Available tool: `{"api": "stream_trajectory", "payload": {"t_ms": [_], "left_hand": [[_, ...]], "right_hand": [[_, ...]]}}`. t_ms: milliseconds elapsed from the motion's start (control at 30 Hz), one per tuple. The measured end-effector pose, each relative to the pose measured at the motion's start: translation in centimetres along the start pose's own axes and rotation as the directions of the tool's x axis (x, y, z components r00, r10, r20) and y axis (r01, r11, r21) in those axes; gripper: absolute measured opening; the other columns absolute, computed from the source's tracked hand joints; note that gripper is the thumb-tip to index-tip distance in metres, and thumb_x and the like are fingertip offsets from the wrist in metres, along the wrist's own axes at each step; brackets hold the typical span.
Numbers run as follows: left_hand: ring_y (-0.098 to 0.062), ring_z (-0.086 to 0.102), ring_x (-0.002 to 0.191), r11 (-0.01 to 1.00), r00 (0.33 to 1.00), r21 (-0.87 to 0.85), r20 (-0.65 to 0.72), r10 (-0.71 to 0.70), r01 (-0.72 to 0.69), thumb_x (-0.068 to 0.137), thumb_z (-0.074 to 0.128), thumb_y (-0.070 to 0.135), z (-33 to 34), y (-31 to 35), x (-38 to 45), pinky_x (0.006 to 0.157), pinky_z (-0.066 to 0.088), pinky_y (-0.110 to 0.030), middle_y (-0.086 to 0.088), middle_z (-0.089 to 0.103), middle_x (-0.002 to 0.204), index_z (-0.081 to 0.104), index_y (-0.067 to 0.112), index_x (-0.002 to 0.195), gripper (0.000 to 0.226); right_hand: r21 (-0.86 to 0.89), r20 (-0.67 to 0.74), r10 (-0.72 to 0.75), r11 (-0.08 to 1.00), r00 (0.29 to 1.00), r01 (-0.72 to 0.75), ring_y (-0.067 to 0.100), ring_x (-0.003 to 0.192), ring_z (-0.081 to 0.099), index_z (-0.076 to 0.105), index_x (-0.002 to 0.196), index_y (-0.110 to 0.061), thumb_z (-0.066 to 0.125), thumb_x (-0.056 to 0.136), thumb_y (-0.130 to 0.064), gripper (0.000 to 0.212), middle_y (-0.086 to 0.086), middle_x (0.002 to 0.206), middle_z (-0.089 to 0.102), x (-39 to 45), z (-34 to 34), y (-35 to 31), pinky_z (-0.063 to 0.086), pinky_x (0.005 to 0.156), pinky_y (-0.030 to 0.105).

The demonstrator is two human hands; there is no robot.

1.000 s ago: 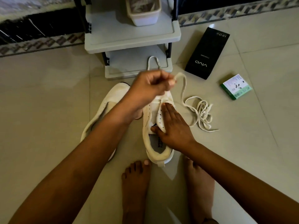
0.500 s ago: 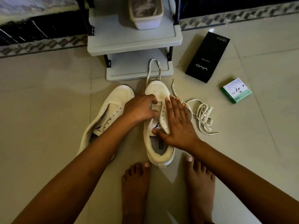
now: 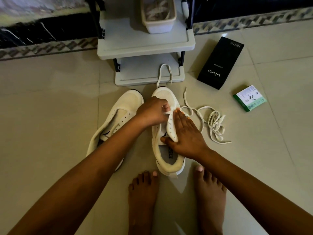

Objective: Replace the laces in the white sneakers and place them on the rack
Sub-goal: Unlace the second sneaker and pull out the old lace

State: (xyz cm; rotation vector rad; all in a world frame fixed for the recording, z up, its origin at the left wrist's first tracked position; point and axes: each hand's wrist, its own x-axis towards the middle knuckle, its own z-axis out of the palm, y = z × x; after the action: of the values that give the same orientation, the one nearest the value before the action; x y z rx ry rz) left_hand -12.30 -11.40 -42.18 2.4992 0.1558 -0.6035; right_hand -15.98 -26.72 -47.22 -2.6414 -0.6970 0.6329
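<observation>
The step in hand looks like threading the lace through the right sneaker (image 3: 166,133), which stands on the tiled floor (image 3: 50,116) just near of the rack (image 3: 145,46), toe toward it. The left hand (image 3: 152,112) has its fingers curled and pinches the lace (image 3: 199,116) at the far eyelets. The right hand (image 3: 184,134) lies flat with straight fingers on the right eyelet flap, its thumb tucked under the flap, steadying the shoe. The hands are nearly touching over the tongue.

One loop of lace reaches from the toe onto the rack's lower shelf; the rest lies in a loose tangle on the floor just right of the shoe. The left sneaker (image 3: 115,122) lies beside it, touching or nearly so, with bare eyelets and no lace visible.

The next move probably calls for pulling the pinched end through and crossing to the opposite eyelet, keeping the slack from knotting.

Room is open to the left and near right. The rack's front edge stands close beyond the toes, and bare feet (image 3: 144,200) sit just near of the heel. A black Vivo box (image 3: 220,63) and a small green box (image 3: 249,98) lie far right, well clear of the tangle. The upper shelf carries a plastic tub (image 3: 158,16).
</observation>
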Motion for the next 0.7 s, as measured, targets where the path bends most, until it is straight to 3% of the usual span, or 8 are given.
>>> {"api": "stream_trajectory", "payload": {"t_ms": [133,233,367,467,500,567,600,700], "left_hand": [[-0.019,0.061,0.094,0.996,0.991,0.075,-0.128,-0.030,0.040,0.083,0.065,0.015,0.4,-0.7,0.3,0.077,0.045,-0.028,0.001,0.066,0.099,0.069,0.020,0.088,0.008],[-0.019,0.061,0.093,0.993,0.995,0.113,-0.095,-0.022,0.033,0.083,0.066,0.016,0.2,-0.4,0.2,0.078,0.048,-0.028,0.000,0.067,0.099,0.069,0.020,0.089,0.008],[-0.010,0.057,0.079,0.952,0.997,-0.305,0.074,0.026,-0.002,0.088,0.061,0.009,-2.0,0.0,-0.8,0.067,0.045,-0.019,0.003,0.063,0.083,0.066,0.014,0.091,0.008],[-0.005,0.051,0.066,0.893,0.994,-0.450,0.105,0.021,0.029,0.091,0.058,0.010,-1.6,0.4,-1.4,0.057,0.043,-0.013,0.005,0.056,0.074,0.062,0.012,0.094,0.006],[-0.006,0.052,0.068,0.886,0.995,-0.463,0.094,0.018,0.028,0.090,0.060,0.010,-1.3,0.3,-1.3,0.061,0.044,-0.013,0.005,0.057,0.076,0.062,0.013,0.097,0.008],[-0.010,0.053,0.085,0.938,0.997,-0.346,0.078,0.023,0.005,0.084,0.066,0.011,-0.7,-0.1,-0.7,0.077,0.044,-0.020,0.002,0.056,0.094,0.061,0.016,0.105,0.022],[-0.013,0.052,0.093,0.978,0.997,-0.210,0.068,0.024,-0.009,0.081,0.069,0.013,-0.6,-0.3,-0.4,0.080,0.043,-0.024,0.000,0.054,0.103,0.060,0.019,0.108,0.029],[-0.021,0.053,0.104,0.977,0.999,0.215,-0.050,0.008,0.003,0.078,0.071,0.021,-0.6,-0.3,-0.1,0.080,0.043,-0.029,-0.003,0.050,0.117,0.064,0.021,0.103,0.026]], "right_hand": [[0.035,-0.003,0.004,0.999,1.000,-0.004,0.015,0.146,-0.010,-0.014,0.148,-0.013,0.026,0.077,-0.068,0.099,0.005,0.158,-0.013,-0.1,0.2,-0.1,-0.010,0.112,0.024],[0.043,-0.010,0.002,0.999,1.000,-0.001,0.015,0.145,-0.011,-0.015,0.148,-0.013,0.025,0.077,-0.069,0.099,0.005,0.158,-0.014,-0.1,0.2,0.0,-0.011,0.111,0.023],[0.059,-0.008,0.003,0.998,1.000,-0.002,0.014,0.145,-0.011,-0.014,0.148,-0.012,0.026,0.077,-0.068,0.099,0.005,0.158,-0.014,-0.1,0.2,0.1,-0.011,0.110,0.022],[0.055,-0.004,-0.005,0.998,1.000,0.005,0.014,0.146,-0.010,-0.014,0.149,-0.012,0.025,0.076,-0.068,0.099,0.005,0.158,-0.014,0.0,0.2,0.0,-0.010,0.110,0.022],[0.051,0.001,-0.004,0.999,1.000,0.004,0.014,0.146,-0.010,-0.014,0.149,-0.012,0.025,0.076,-0.068,0.099,0.005,0.158,-0.014,0.1,0.2,-0.1,-0.010,0.110,0.023],[0.051,-0.002,0.002,0.999,1.000,-0.002,0.015,0.146,-0.010,-0.014,0.149,-0.013,0.025,0.076,-0.069,0.099,0.005,0.158,-0.013,0.0,0.3,-0.1,-0.010,0.111,0.023],[0.056,-0.006,0.001,0.998,1.000,0.000,0.015,0.146,-0.009,-0.015,0.148,-0.013,0.026,0.076,-0.069,0.099,0.005,0.158,-0.013,0.0,0.3,0.0,-0.009,0.111,0.023],[0.066,-0.006,0.005,0.998,1.000,-0.005,0.015,0.146,-0.010,-0.016,0.148,-0.013,0.027,0.076,-0.069,0.100,0.005,0.158,-0.014,0.0,0.4,0.0,-0.009,0.112,0.024]]}}
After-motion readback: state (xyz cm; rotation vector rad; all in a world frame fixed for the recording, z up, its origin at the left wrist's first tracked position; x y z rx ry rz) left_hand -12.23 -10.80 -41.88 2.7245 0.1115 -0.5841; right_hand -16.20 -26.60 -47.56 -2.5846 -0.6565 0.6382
